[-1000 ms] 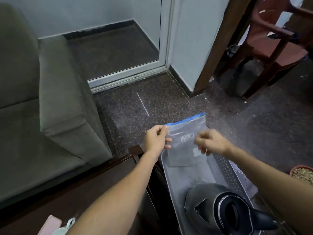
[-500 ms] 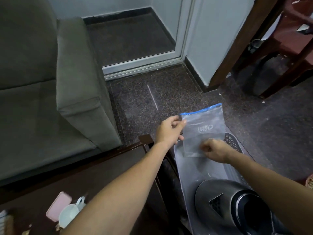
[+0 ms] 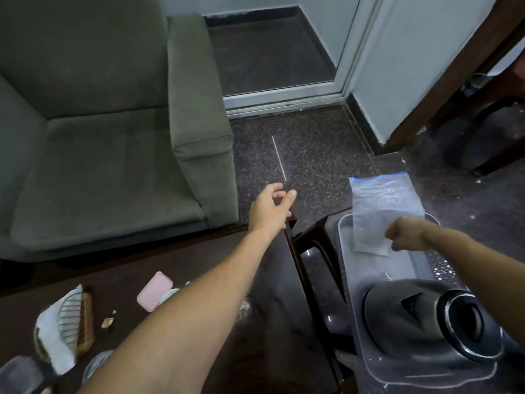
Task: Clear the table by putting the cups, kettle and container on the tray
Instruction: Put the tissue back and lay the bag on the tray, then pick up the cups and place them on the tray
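Observation:
A grey plastic tray (image 3: pixel 348 268) sits to the right of the dark wooden table (image 3: pixel 264 314). A steel kettle (image 3: pixel 423 317) with a black lid lies in the tray's near end. My right hand (image 3: pixel 409 233) pinches the lower edge of a clear zip bag (image 3: pixel 380 206) with a blue seal, over the tray's far end. My left hand (image 3: pixel 270 207) hovers with loose fingers above the table's far corner and holds nothing. On the table a white cup (image 3: pixel 169 295) shows beside a pink lid (image 3: pixel 154 291), partly hidden by my left arm.
A grey-green armchair (image 3: pixel 113 137) stands behind the table. A wire rack with a brush and cloth (image 3: pixel 68 322) lies at the table's left, with a round glass rim (image 3: pixel 95 365) near it. A dark chair frame (image 3: pixel 318 251) stands between table and tray.
My left hand let go of the zip bag and moved left over the table corner. The right hand alone keeps the bag, lowered toward the tray. The view swung left.

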The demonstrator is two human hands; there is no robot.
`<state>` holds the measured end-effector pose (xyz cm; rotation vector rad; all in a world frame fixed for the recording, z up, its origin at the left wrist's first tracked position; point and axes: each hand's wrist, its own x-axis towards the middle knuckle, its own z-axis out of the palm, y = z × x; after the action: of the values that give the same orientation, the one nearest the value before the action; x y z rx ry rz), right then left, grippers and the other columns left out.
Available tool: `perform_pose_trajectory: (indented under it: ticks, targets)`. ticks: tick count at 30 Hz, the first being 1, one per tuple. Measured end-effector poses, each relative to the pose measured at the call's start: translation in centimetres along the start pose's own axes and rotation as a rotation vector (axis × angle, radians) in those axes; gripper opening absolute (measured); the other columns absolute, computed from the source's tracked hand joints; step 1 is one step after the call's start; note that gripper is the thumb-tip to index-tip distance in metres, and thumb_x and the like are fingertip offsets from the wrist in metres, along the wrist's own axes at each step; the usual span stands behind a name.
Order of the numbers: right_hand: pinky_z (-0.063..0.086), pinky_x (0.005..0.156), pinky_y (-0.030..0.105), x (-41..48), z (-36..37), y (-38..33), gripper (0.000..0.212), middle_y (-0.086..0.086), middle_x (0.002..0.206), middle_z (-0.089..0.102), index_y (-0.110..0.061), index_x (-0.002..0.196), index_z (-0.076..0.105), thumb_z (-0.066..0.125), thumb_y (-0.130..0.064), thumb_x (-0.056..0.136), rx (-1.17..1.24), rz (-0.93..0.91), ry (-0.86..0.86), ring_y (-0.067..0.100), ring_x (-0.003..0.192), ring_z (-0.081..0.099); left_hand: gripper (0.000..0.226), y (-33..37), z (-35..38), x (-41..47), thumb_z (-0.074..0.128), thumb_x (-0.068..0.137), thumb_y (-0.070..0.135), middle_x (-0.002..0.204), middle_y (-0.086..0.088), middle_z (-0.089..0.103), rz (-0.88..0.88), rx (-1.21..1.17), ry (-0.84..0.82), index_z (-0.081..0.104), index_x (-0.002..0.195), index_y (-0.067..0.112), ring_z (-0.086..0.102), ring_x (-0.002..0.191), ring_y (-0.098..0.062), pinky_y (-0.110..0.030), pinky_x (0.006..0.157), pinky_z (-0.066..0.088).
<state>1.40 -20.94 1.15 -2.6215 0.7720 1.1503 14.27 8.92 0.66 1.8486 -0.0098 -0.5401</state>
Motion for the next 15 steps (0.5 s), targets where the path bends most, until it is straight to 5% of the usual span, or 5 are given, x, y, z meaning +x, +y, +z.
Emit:
perform_pose_trajectory:
  ticks: [3, 6, 8, 11, 15]
  targets:
    - [0.065, 0.067, 0.037, -1.8, -1.5, -2.8, 0.023, 0.015, 0.087, 0.078, -0.003, 0.098, 0.079, 0.063, -0.008, 0.083, 0.042, 0.105, 0.035, 0.031, 0.077, 0.077, 0.043, -1.0, -3.9, -1.2, 0.066, 0.098, 0.040, 0.111, 0.013, 0.067, -0.001, 0.021, 0.038, 0.059, 0.137, 0.022, 0.072, 0.072, -0.008, -0.023, 0.046, 0.052]
    - [0.063, 0.060, 0.036, -4.4, -2.9, -7.0, 0.023, 0.014, 0.061, 0.073, 0.002, 0.076, 0.074, 0.057, -0.012, 0.083, 0.059, 0.146, 0.151, 0.030, 0.055, 0.073, 0.039, -1.9, -8.4, -2.3, 0.068, 0.097, 0.038, 0.116, 0.008, 0.071, 0.017, 0.061, 0.092, 0.063, 0.133, 0.021, 0.074, 0.077, -0.012, -0.025, 0.057, 0.054]
    - [0.059, 0.064, 0.034, -6.1, -3.1, -10.8, 0.025, 0.014, 0.065, 0.073, 0.001, 0.076, 0.071, 0.058, -0.018, 0.085, 0.086, 0.106, 0.282, 0.031, 0.058, 0.072, 0.037, -2.6, -11.7, -3.1, 0.068, 0.096, 0.036, 0.118, 0.005, 0.073, 0.020, 0.084, 0.128, 0.064, 0.130, 0.021, 0.075, 0.087, -0.019, -0.033, 0.066, 0.061]
    - [0.054, 0.077, 0.038, -9.0, -1.6, -18.2, 0.021, 0.023, 0.094, 0.073, -0.005, 0.090, 0.073, 0.064, -0.024, 0.084, 0.171, -0.020, 0.454, 0.040, 0.090, 0.071, 0.033, -4.0, -17.0, -4.7, 0.068, 0.094, 0.035, 0.114, 0.005, 0.075, -0.001, 0.164, 0.173, 0.066, 0.125, 0.023, 0.075, 0.100, -0.027, -0.051, 0.090, 0.061]
    - [0.056, 0.080, 0.037, -12.7, 3.2, -29.0, 0.017, 0.019, 0.098, 0.076, -0.018, 0.093, 0.077, 0.068, -0.023, 0.079, 0.346, -0.153, 0.445, 0.038, 0.096, 0.071, 0.028, -7.0, -23.3, -7.1, 0.068, 0.093, 0.030, 0.110, 0.003, 0.079, -0.026, 0.314, 0.263, 0.071, 0.120, 0.023, 0.074, 0.104, -0.023, -0.035, 0.098, 0.054]
